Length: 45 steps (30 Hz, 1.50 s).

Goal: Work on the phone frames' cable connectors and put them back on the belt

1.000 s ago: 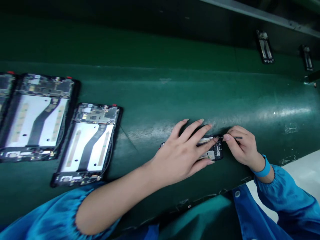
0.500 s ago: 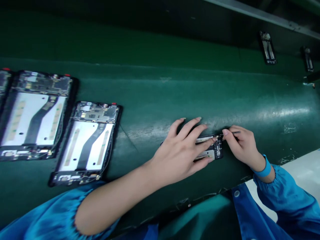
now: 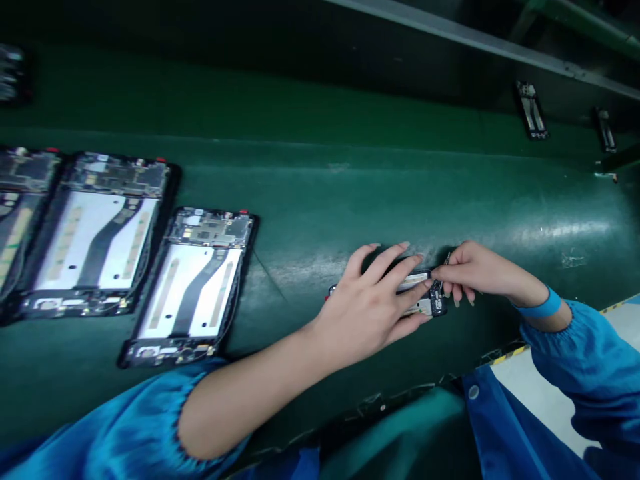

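Observation:
An opened phone (image 3: 423,305) lies on the green mat, its inner parts facing up. Across it my left hand (image 3: 373,300) is spread, holding it down: the thumb is at the near edge, the index fingertip rests on the inside, and other fingers reach past the far edge. My hand covers much of the phone. At the phone's right end my right hand (image 3: 470,270) is closed in a pinch, fingertips close to the corner parts. A thin metal tool (image 3: 448,257) shows slightly above those fingers; most of it is hidden.
To the left lie several more opened phones, the nearest one (image 3: 195,287) beside my left forearm. Two others, one a small opened phone (image 3: 532,110), lie at the far right under a metal rail (image 3: 450,33). The green mat (image 3: 300,200) runs between them.
My right hand has turned over and moved slightly left onto the phone's end; the thin tool shows less. My left hand keeps its hold. The view has shifted, showing more phones at left.

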Tool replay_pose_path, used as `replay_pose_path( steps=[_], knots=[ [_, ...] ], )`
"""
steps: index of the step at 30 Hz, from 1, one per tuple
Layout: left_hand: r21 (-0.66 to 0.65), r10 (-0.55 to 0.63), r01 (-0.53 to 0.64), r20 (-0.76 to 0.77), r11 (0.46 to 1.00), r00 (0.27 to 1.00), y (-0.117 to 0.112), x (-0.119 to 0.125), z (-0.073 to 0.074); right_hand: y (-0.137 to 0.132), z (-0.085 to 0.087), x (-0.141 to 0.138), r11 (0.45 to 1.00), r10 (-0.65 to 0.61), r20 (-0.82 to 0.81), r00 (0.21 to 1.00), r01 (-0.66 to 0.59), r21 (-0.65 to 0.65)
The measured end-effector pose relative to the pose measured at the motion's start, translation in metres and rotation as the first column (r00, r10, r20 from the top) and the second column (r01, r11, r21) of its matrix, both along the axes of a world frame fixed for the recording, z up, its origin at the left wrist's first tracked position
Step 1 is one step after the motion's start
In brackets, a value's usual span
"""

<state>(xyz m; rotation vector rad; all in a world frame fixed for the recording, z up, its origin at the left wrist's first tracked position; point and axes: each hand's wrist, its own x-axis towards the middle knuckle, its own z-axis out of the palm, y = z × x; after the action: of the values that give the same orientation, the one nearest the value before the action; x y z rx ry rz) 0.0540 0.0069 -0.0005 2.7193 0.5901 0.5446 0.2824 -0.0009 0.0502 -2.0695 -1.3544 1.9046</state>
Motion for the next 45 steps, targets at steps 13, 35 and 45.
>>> replay_pose_path(
  steps=[13,35,45],
  knots=[
    [-0.504,-0.101,-0.012,-0.196,0.863,0.975,0.082,-0.050,0.031,0.004,-0.006,0.000,0.990,0.010,-0.001,1.000,-0.010,-0.142],
    [-0.626,-0.126,-0.002,-0.160,0.780,0.979,0.084,-0.046,0.025,0.003,-0.007,-0.002,0.991,-0.009,0.031,0.999,0.013,-0.134],
    [-0.600,-0.116,-0.011,-0.172,0.800,0.978,0.082,-0.042,0.024,0.000,-0.012,-0.003,0.994,-0.030,0.031,0.999,0.033,-0.102]
  ],
)
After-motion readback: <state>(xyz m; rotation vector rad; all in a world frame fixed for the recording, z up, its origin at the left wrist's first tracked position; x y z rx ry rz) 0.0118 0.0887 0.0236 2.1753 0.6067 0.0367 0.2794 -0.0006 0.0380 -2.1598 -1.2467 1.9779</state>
